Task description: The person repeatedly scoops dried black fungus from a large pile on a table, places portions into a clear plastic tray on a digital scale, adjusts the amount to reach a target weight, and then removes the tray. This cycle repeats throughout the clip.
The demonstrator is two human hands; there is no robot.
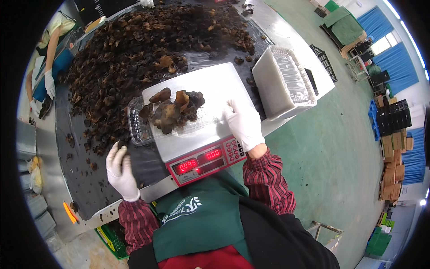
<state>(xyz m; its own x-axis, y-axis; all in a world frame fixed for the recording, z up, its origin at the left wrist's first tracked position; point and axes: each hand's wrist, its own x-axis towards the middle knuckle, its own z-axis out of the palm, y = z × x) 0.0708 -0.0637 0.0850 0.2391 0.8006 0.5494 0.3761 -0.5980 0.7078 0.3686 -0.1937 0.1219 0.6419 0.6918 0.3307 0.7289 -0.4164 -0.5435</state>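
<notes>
My gloved left hand (pixel 122 173) is left of the scale, a dark piece of wood ear fungus (pixel 121 145) between its fingertips. Over the right part of the metal weighing pan (pixel 215 80) is my gloved right hand (pixel 243 124), fingers drawn together with nothing visible in them. A digital scale (pixel 205 161) with a red front and lit digits stands before me. On its pan sits a clear plastic clamshell container (pixel 139 126), one half overhanging the left edge. Brown wood ear pieces (pixel 171 112) are heaped in the container.
A large wood ear heap (pixel 134 50) covers the far table on black plastic sheeting (pixel 80 181). Stacked clear containers (pixel 285 84) stand right of the scale. Another person's gloved hand (pixel 49 84) is at far left. An orange-handled tool (pixel 70 213) lies near the left edge.
</notes>
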